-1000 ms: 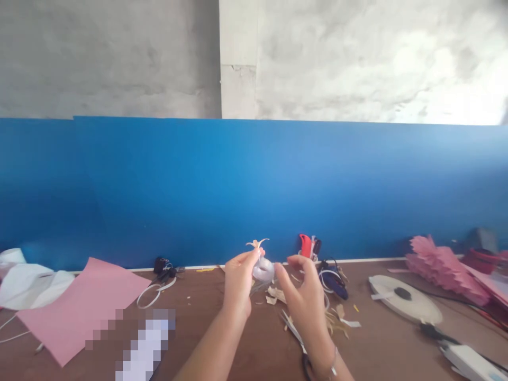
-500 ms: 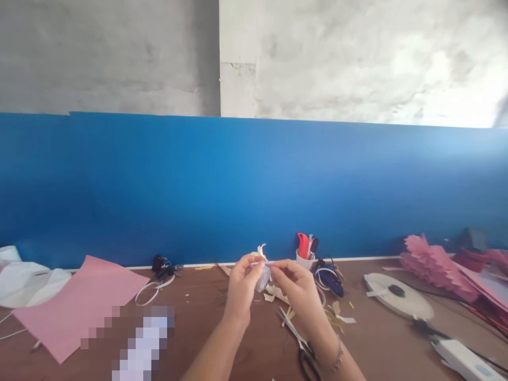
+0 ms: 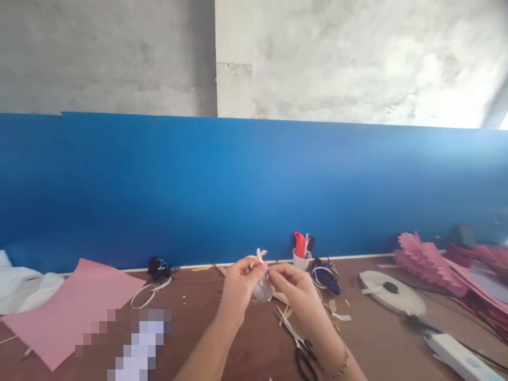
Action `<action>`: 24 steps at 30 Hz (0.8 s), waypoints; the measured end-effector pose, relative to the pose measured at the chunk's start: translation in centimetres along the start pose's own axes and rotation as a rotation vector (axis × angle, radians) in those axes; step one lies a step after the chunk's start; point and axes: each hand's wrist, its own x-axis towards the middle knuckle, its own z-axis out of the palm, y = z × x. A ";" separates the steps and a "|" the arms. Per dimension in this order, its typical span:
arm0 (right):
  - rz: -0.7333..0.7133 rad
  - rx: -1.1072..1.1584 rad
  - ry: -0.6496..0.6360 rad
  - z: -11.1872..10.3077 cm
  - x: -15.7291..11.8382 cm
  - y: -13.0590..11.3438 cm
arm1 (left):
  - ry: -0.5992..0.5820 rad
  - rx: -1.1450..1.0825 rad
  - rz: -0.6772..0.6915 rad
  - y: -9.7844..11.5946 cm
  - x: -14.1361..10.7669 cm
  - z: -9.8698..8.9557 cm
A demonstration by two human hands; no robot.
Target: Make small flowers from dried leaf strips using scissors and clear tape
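Raised over the table, my left hand (image 3: 237, 288) is closed in a pinch around the base of a small cream paper flower (image 3: 260, 254), whose curled petals poke up above the fingertips. My right hand (image 3: 298, 288) meets it from the other side, thumb and fingertips pressed together on something thin and pale, perhaps a strip of tape. Between the hands, below the fingertips, hangs a whitish, see-through roll (image 3: 262, 292) that looks like tape. The fingers hide most of where these pieces meet. Black-handled scissors (image 3: 298, 344) lie beside my right forearm.
A pink sheet (image 3: 75, 307) and white wrapping (image 3: 32, 288) lie left. Behind my right hand stands a white cup (image 3: 300, 260) of tools, near a blue cord bundle (image 3: 327, 280). A round whitish disc (image 3: 392, 292), pleated pink paper (image 3: 428, 262) and a power strip (image 3: 464, 357) occupy the right.
My hands have tilted slightly, and more of the flower's petals and of the see-through roll shows between them. The whole view has shifted a little.
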 end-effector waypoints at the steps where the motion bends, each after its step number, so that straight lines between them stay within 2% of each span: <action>1: -0.018 -0.010 0.001 -0.1 0.0 0.0 | -0.002 0.005 -0.008 0.0 0.0 0.0; 5: -0.126 -0.143 0.079 0.0 -0.3 -0.2 | 0.011 0.060 -0.021 0.2 0.0 0.2; 9: -0.280 -0.294 0.189 0.2 -0.9 -0.4 | 0.002 0.180 0.044 0.4 -0.2 0.3; 16: -0.386 -0.306 0.332 0.7 -1.5 0.4 | 0.012 0.582 0.367 0.9 -0.6 0.6; 21: -0.392 -0.324 0.185 0.2 -1.9 0.5 | -0.057 0.934 0.702 2.1 -1.6 0.3; 24: -0.400 -0.292 0.168 0.3 -2.2 1.0 | -0.140 1.116 0.872 3.2 -2.2 0.4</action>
